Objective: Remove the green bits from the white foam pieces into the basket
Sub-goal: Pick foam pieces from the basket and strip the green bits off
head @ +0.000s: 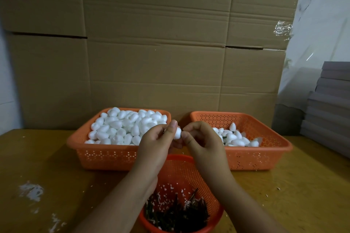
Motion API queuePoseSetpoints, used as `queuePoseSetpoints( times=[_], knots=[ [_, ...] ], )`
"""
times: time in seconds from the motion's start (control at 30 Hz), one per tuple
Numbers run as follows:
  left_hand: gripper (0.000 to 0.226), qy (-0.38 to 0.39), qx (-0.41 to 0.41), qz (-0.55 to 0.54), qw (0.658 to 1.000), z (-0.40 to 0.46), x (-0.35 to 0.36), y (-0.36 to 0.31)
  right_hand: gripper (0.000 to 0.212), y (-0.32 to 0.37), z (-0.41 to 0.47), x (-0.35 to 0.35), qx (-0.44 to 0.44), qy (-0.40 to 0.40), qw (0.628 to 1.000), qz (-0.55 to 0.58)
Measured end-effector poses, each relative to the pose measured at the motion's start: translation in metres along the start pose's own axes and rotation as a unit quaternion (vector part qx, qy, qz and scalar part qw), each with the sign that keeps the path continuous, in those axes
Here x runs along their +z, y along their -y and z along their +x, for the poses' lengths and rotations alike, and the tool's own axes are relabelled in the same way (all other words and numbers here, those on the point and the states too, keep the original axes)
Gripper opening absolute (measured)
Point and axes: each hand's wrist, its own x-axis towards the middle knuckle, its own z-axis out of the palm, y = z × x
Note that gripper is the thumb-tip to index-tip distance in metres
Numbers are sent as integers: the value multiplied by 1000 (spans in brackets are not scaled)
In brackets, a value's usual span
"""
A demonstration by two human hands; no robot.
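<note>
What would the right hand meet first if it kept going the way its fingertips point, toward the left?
Almost at once the white foam piece that the left hand holds; the right hand has its fingertips at that piece's end. Whether they already touch it is unclear from this view.

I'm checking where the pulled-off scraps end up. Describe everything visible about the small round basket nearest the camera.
The small round basket is orange perforated plastic with a mesh-like wall and a smooth rim, standing upright on the wooden table in front of the two rectangular orange baskets. Its bottom holds a heap of dark green stem-like bits sprinkled with white foam crumbs. Both forearms cross above it and hide part of its rim; whether they touch it cannot be told.
</note>
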Motion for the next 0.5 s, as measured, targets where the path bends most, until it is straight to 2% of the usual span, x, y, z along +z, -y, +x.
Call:
queuePoseSetpoints(
  times=[0.1,0.2,0.5],
  knots=[
    [30,-19,11,14,1000,2,-3,-3,4,0,0,2,36,9,998,49],
    [26,-25,-20,-11,999,1,-6,2,3,-6,0,3,71,12,997,34],
    [26,-9,-10,8,1000,0,-6,9,7,-9,-1,2,73,-3,997,3]
  ],
)
